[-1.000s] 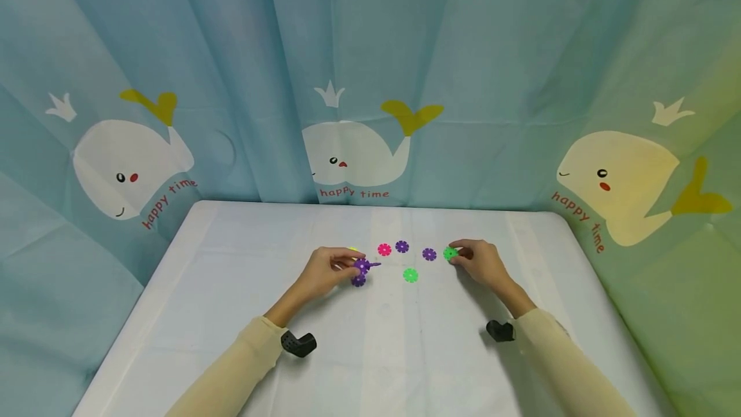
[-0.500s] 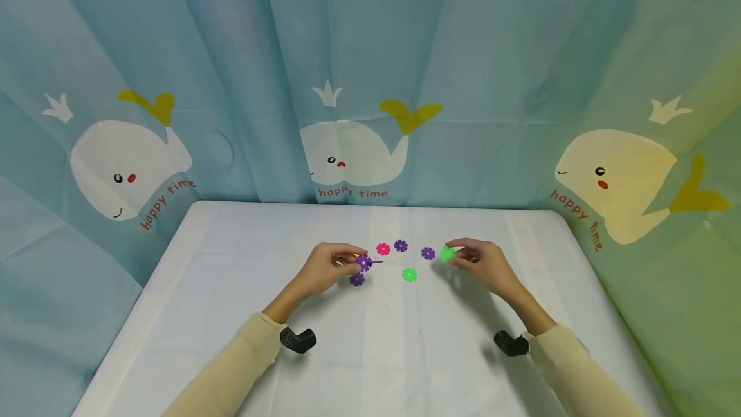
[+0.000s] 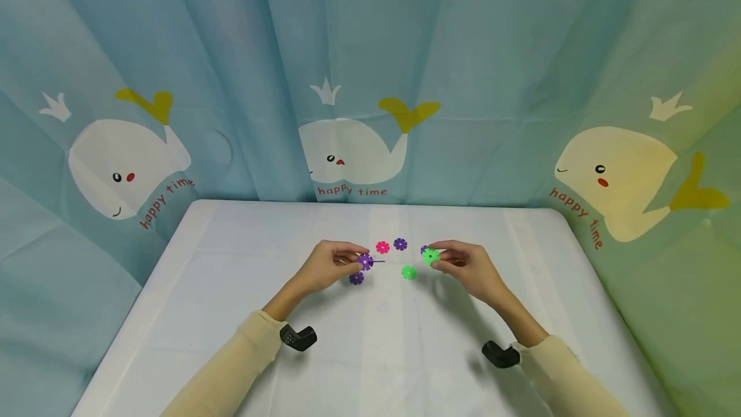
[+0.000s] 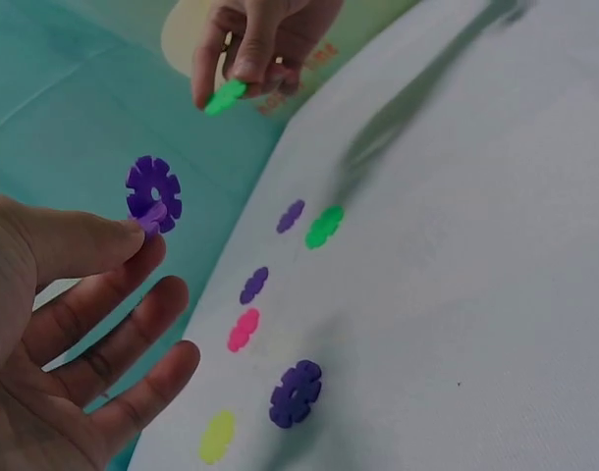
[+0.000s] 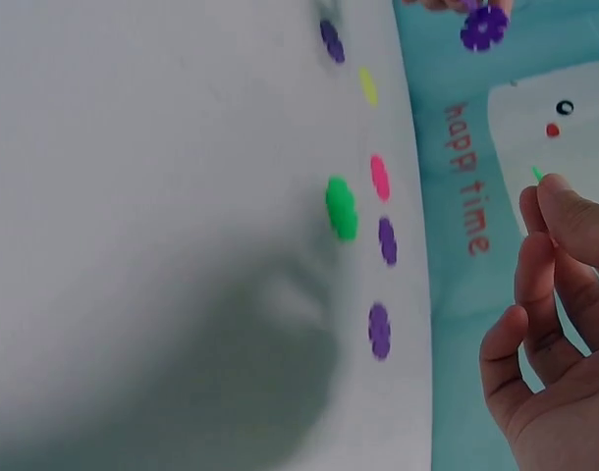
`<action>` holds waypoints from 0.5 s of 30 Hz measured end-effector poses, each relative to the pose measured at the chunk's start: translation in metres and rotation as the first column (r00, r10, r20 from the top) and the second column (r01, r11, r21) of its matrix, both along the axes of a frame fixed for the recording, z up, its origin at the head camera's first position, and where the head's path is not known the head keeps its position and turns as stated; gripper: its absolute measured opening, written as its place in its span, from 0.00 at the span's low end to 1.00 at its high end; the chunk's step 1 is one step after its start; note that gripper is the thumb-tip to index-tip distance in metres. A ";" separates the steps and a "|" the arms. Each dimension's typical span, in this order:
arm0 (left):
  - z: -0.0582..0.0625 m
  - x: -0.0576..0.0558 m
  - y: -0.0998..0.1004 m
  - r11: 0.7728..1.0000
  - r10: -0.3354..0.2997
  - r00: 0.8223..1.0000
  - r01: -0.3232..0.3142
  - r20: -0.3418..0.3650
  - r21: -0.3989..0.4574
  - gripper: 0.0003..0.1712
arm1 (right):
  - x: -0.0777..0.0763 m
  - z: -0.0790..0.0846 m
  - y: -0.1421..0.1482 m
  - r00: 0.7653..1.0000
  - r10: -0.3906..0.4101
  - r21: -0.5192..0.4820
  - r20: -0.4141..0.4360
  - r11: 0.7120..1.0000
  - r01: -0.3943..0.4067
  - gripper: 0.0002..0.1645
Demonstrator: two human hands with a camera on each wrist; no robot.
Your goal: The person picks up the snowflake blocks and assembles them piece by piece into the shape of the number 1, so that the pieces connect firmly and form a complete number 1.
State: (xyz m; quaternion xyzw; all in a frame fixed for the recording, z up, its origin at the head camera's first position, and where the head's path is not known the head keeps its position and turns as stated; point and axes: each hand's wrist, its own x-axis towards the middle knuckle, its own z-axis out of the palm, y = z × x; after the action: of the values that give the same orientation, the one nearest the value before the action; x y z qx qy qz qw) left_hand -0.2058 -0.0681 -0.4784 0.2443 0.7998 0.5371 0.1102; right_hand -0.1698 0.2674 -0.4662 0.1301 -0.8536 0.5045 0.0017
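Loose discs (image 3: 408, 272) lie on the tabletop (image 3: 231, 288) between the left hand (image 3: 327, 266) and right hand (image 3: 466, 266), a curtain (image 3: 370, 69) behind.

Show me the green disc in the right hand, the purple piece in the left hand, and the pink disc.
green disc (image 3: 430, 255), head view, its face
purple piece (image 4: 153, 188), left wrist view, disc hub
pink disc (image 3: 383, 248), head view, its centre
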 end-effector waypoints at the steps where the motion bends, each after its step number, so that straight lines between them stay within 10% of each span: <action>1: 0.000 0.000 0.000 1.000 -0.001 1.000 0.001 0.002 0.003 0.15 | 0.001 0.000 -0.003 1.000 0.003 -0.012 0.007 1.000 -0.002 0.20; 15: 0.000 0.000 0.002 1.000 -0.017 1.000 0.017 0.017 0.022 0.16 | 0.004 -0.010 -0.049 0.999 0.044 -0.140 0.028 0.989 -0.040 0.20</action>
State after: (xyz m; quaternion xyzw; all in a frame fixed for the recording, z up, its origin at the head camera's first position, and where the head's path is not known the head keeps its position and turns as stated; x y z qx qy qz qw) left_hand -0.2056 -0.0661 -0.4783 0.2476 0.7908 0.5469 0.1188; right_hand -0.1655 0.2184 -0.4767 0.1397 -0.8132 0.5649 -0.0133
